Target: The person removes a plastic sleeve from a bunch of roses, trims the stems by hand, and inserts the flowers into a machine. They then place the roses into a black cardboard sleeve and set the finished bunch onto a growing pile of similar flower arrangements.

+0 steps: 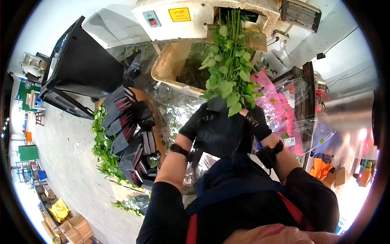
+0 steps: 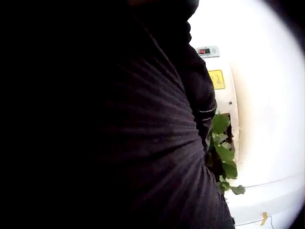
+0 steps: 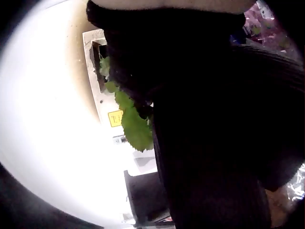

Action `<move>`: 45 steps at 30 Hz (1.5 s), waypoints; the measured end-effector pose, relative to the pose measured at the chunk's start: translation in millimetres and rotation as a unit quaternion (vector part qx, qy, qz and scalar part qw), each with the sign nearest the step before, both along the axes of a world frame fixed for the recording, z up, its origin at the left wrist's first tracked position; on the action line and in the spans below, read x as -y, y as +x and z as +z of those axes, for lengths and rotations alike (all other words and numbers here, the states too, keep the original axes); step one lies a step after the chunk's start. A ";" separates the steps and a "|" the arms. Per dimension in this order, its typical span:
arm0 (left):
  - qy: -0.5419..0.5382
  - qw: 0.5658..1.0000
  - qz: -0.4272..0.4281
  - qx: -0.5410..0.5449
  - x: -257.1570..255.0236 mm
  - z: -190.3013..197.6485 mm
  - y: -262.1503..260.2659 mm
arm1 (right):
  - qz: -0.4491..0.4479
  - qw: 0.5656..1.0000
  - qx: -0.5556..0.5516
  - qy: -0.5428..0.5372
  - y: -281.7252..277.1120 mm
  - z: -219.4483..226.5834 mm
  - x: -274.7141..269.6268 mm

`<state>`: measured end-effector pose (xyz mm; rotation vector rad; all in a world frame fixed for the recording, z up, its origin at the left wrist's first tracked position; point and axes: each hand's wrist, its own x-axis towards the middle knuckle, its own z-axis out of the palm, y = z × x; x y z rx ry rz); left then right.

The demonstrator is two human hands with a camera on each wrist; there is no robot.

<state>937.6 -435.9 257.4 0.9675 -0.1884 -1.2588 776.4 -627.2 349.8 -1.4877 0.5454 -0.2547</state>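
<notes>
A leafy green bundle of stems (image 1: 231, 61) runs from the machine's opening down into a black ribbed wrap (image 1: 221, 132). My left hand (image 1: 198, 121), in a black glove, grips the wrap's left side near its upper edge. On the other side my gloved right hand (image 1: 258, 123) holds it just below the leaves. The ribbed wrap (image 2: 157, 133) fills much of the left wrist view, with leaves (image 2: 224, 152) past its edge. In the right wrist view, leaves (image 3: 136, 129) show beside the dark glove (image 3: 138, 52). Whatever lies inside the wrap is hidden.
The white machine (image 1: 195, 24) stands ahead, above a tan tub (image 1: 164, 65). A black bin (image 1: 89, 61) is at the upper left. Several dark-wrapped leafy bundles (image 1: 118, 142) lie left of me. Pink plastic (image 1: 280, 112) and clear film (image 1: 325, 138) are on the right.
</notes>
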 end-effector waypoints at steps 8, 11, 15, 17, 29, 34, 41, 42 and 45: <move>-0.062 0.951 -0.050 0.298 113.4 118.2 -6.2 | -0.056 0.991 0.035 0.112 -4.4 6.3 98.4; -0.011 0.725 -0.081 0.684 160.8 155.2 47.1 | -0.052 0.993 0.066 0.085 41.6 43.9 147.4; 0.009 0.860 -0.023 0.510 229.6 167.2 152.3 | 0.094 0.978 0.068 -0.173 139.6 60.2 244.6; 0.038 0.837 0.007 0.547 253.8 149.7 191.3 | 0.158 0.861 0.105 -0.472 184.3 49.7 280.3; 0.048 0.893 -0.094 0.437 123.1 78.9 68.1 | -0.031 0.987 0.058 0.147 29.7 -44.3 128.6; 0.156 0.885 -0.097 0.428 0.3 62.3 7.5 | 0.230 0.948 -0.070 -0.208 -34.9 -95.4 33.4; 0.183 0.865 0.243 0.399 -197.4 156.0 -119.4 | 0.493 0.861 -0.112 -0.047 5.0 -47.1 -87.0; 0.256 0.831 0.272 0.412 -228.7 156.3 -147.0 | 0.523 0.846 -0.100 -0.040 18.8 -43.9 -108.6; 0.298 0.743 0.489 0.346 -300.1 133.5 -245.1 | 0.625 0.776 -0.080 -0.031 47.1 -40.9 -212.4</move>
